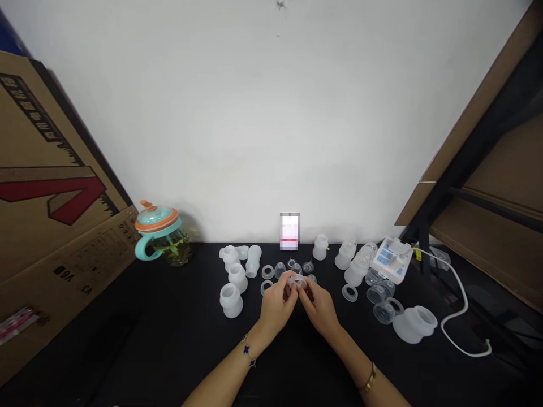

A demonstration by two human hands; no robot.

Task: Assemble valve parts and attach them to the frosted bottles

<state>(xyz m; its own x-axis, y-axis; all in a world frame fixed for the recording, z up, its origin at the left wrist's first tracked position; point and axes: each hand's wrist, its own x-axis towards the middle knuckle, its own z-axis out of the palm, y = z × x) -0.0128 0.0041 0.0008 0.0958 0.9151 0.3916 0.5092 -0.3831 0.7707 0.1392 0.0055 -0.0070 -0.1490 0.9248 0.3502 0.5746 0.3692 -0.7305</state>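
Note:
My left hand point(276, 298) and my right hand point(319, 305) meet above the black table, fingertips closed around one translucent bottle collar ring point(297, 278). My fingers cover much of it, so whether another part sits inside cannot be seen. Just left of my hands lie a loose collar ring point(267, 272) and a clear cap point(279, 269). Beyond them is a small clear part with a stem point(307, 265). Milky white bottle bodies point(231, 301) stand open-topped to the left. More bottles, fitted with clear tops point(358, 267), stand to the right.
A teal-and-orange lidded pitcher point(163, 233) holds liquid and leaves at the back left. On the right are clear cups point(384, 311), a wide bottle body point(414, 324), a white box point(392, 261) and a white cable point(465, 294). A blurred screen point(289, 230) stands against the wall.

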